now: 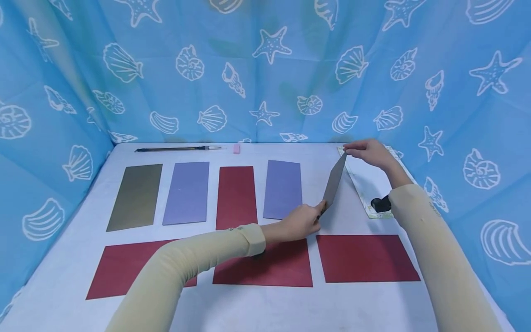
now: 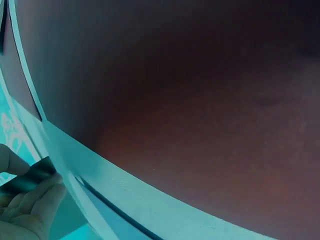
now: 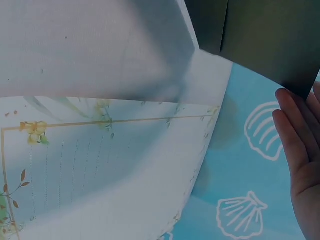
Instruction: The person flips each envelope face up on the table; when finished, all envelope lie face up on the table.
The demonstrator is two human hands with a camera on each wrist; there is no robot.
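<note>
Between my two hands a dark olive envelope (image 1: 335, 181) is held up off the table, tilted nearly on edge. My left hand (image 1: 299, 224) pinches its near lower end between thumb and fingers. At the far upper corner, my right hand (image 1: 370, 152) pinches it. The right wrist view shows the olive envelope (image 3: 270, 40) with a seam, and the right hand's fingers (image 3: 295, 135) at its corner. In the left wrist view the left hand (image 2: 30, 212) grips the dark edge. Below the right forearm lies a floral-bordered sheet of letter paper (image 1: 362, 177).
Flat on the white table are another olive envelope (image 1: 136, 197), two purple envelopes (image 1: 186, 193) and several red ones (image 1: 367, 258). A brush (image 1: 178, 148) and a pink eraser (image 1: 236, 148) lie along the back. Blue shell-patterned curtains (image 1: 232, 69) enclose the table.
</note>
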